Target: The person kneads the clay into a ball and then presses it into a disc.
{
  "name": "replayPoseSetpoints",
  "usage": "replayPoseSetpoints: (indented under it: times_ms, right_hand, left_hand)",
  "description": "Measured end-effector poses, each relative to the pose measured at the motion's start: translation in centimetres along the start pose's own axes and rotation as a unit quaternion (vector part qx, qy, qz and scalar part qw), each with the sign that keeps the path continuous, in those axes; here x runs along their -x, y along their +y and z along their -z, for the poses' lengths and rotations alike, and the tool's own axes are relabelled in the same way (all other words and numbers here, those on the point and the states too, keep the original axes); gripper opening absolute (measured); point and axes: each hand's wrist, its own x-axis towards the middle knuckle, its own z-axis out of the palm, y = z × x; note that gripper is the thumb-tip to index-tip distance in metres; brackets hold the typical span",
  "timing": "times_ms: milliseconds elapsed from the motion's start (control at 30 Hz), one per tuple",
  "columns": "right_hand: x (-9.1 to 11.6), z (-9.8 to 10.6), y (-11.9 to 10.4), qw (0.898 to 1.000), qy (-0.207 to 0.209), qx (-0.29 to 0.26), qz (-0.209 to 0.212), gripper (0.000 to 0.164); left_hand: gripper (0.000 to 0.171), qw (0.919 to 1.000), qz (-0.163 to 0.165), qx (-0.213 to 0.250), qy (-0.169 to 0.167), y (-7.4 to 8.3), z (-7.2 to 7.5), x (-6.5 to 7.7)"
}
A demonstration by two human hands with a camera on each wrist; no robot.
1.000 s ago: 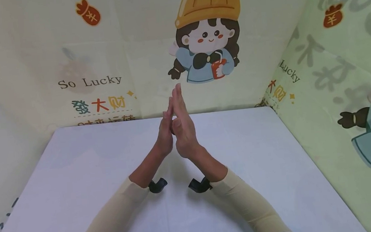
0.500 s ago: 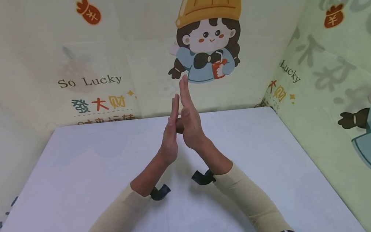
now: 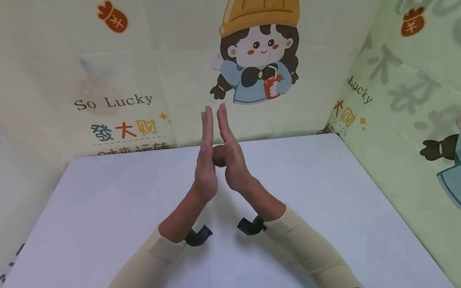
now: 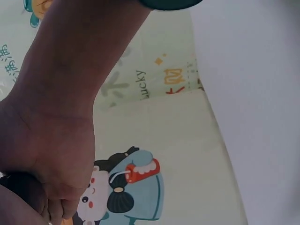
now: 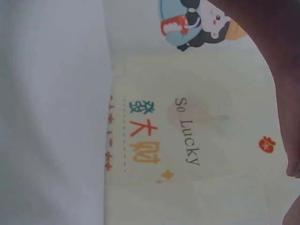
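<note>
A small brown ball point(image 3: 218, 156) is held up between a person's two palms, raised above a white table point(image 3: 321, 191). The left hand point(image 3: 205, 166) lies against the ball's left side and the right hand point(image 3: 235, 164) against its right side, partly covering it with the thumb. Both hands are flat rather than clenched: the fingers are straight and point upward past the ball, with a narrow gap between the two sets of fingertips. The palms alone hold the ball. In the left wrist view it appears as a dark round shape between the hands.

Below the ball, toward the person, are two cream sleeves point(image 3: 143, 270), with a black curved piece point(image 3: 199, 236) on the inner side of each wrist. Behind the ball hangs a pale printed cloth point(image 3: 182, 66). Above and slightly right of the ball, it shows a cartoon girl point(image 3: 257, 54) in a yellow hat; to the upper left, the words "So Lucky" point(image 3: 113, 102).
</note>
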Motion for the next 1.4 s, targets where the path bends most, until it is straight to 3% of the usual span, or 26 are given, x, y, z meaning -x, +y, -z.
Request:
replayPoseSetpoints:
  times_ms: [300,800,1100,1400]
  right_hand:
    - [0.4,-0.8,0.5,1.0,-0.004,0.002,0.005,0.096]
    - [1.7,-2.0,0.6,0.999,0.007,0.05,0.017,0.086]
    - [2.2,-2.3,0.3,0.997,0.009,0.061,0.039,0.082]
    - [1.2,-2.2,-0.8,0.993,0.001,0.083,0.082,0.082]
  left_hand:
    - [0.085,0.9992,0.019,0.012,0.033,0.0,0.7,-1.0]
    - [0.067,0.9963,0.043,-0.008,0.074,-1.3,2.3,-3.2]
    - [0.068,0.9948,0.063,0.015,0.078,-3.0,3.0,-3.2]
    - [0.068,0.9955,0.084,0.012,0.041,-4.8,3.1,-2.3]
